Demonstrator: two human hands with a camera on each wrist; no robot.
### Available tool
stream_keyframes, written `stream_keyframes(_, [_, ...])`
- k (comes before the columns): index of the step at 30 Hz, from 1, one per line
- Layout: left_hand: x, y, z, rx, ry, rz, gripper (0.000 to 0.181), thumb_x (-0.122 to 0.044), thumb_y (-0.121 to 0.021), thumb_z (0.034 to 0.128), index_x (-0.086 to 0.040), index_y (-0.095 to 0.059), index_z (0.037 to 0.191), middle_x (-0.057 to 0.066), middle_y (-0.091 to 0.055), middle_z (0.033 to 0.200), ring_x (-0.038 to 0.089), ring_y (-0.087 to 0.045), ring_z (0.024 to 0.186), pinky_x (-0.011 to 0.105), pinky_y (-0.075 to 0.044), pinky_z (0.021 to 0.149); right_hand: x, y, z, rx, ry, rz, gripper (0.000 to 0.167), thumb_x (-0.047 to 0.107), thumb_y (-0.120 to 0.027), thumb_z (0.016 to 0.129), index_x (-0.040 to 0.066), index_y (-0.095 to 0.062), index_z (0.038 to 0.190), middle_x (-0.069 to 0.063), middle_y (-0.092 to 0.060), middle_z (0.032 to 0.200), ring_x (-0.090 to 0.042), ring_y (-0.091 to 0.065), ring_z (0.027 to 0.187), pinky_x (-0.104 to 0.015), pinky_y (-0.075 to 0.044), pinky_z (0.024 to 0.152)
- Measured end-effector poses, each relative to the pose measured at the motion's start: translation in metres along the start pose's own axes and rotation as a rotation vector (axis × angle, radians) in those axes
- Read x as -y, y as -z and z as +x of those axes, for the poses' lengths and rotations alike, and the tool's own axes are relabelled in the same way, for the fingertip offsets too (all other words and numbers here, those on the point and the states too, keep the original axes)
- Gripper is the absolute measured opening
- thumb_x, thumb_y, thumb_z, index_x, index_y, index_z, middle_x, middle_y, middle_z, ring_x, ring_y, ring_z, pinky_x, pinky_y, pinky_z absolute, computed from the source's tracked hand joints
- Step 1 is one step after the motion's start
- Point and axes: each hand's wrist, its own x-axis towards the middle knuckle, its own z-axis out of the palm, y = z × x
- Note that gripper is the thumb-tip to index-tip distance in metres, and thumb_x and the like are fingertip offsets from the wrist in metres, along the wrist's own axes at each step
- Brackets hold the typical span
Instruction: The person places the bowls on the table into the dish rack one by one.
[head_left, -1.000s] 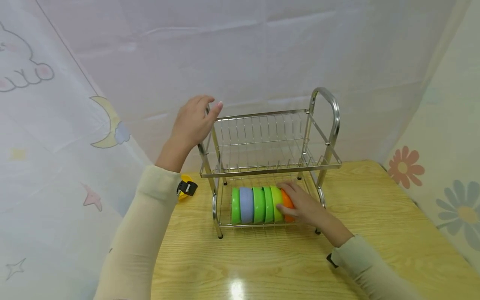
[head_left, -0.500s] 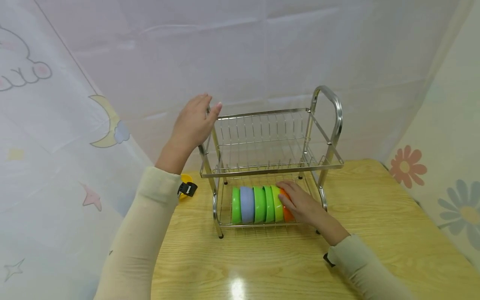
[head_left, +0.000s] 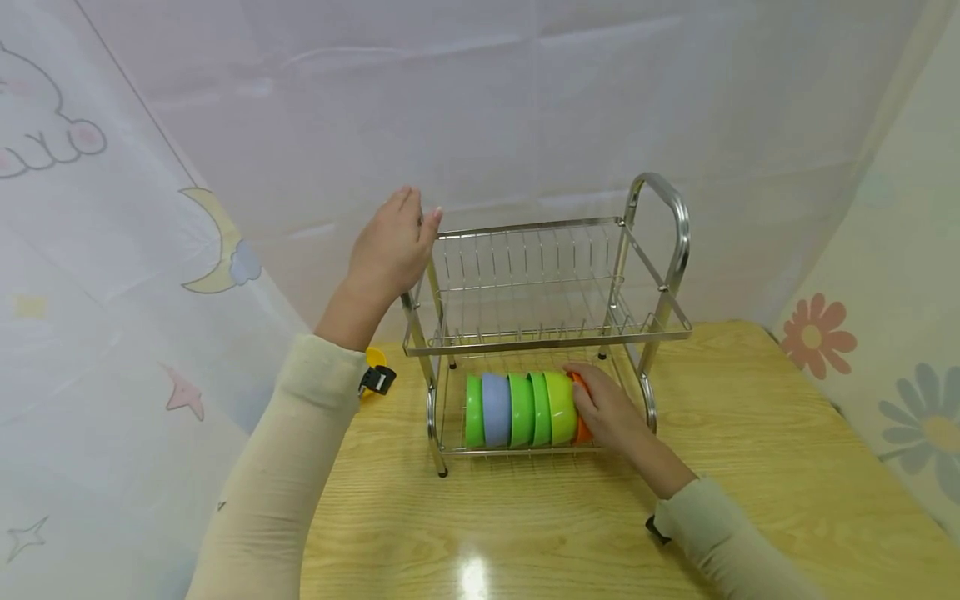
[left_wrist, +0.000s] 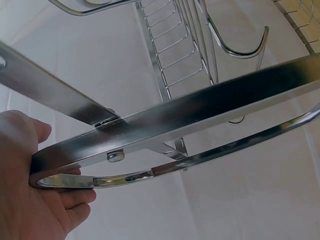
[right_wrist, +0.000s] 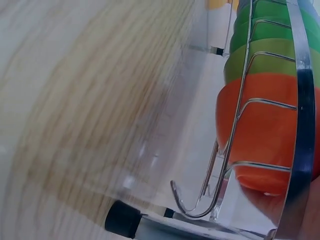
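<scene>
A two-tier metal dish rack (head_left: 517, 344) stands on the table. My left hand (head_left: 392, 242) holds the top of its left side handle; in the left wrist view, the thumb and fingers pass on either side of the metal tube (left_wrist: 130, 132). On the lower tier, a row of bowls stands on edge: green (head_left: 474, 410), lilac (head_left: 497, 408), two green, yellow (head_left: 561, 408) and, rightmost, an orange bowl (head_left: 582, 430). My right hand (head_left: 611, 408) grips the orange bowl, covering most of it in the head view. Its fingers are largely hidden behind the bowl in the right wrist view.
The upper tier of wire slots (head_left: 525, 292) overhangs the bowls. The right side handle (head_left: 675, 225) rises beside my right arm. A yellow object (head_left: 375, 358) is partly hidden behind my left wrist. Printed cloth (head_left: 480, 108) hangs behind the wooden table (head_left: 495, 517).
My right hand has shifted slightly right, its thumb moving off the yellow bowl onto the orange one. More of the yellow bowl's side shows. My left hand stays on the rack handle.
</scene>
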Motion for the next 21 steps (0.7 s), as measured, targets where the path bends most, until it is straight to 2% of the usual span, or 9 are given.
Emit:
stream_keyframes(11, [-0.0003,0.0001,-0.0014,0.007,0.015,0.012,0.072,-0.049,-0.019,0.1097,0.003,-0.018,0.16,0.017,-0.016,0.168,0.029,-0.014,0.156,0.041,-0.013,0.127,0.0077,0.0019,0.0041,-0.018,-0.094,0.06,0.042,0.021,-0.038,0.107,0.007,-0.054,0.144,-0.017,-0.054,0.145,-0.039,-0.051,0.132,-0.059,-0.041,0.109])
stream_keyframes(21, [-0.0068,-0.0033,0.0027,0.013,0.017,0.023,0.071,-0.049,-0.019,0.1098,0.002,-0.018,0.16,0.015,-0.016,0.168,0.03,-0.016,0.155,0.042,-0.015,0.126,0.0001,0.0047,0.0033,-0.066,-0.064,0.042,0.042,0.019,-0.041,0.105,0.004,-0.056,0.141,-0.021,-0.053,0.144,-0.043,-0.049,0.133,-0.062,-0.039,0.109])
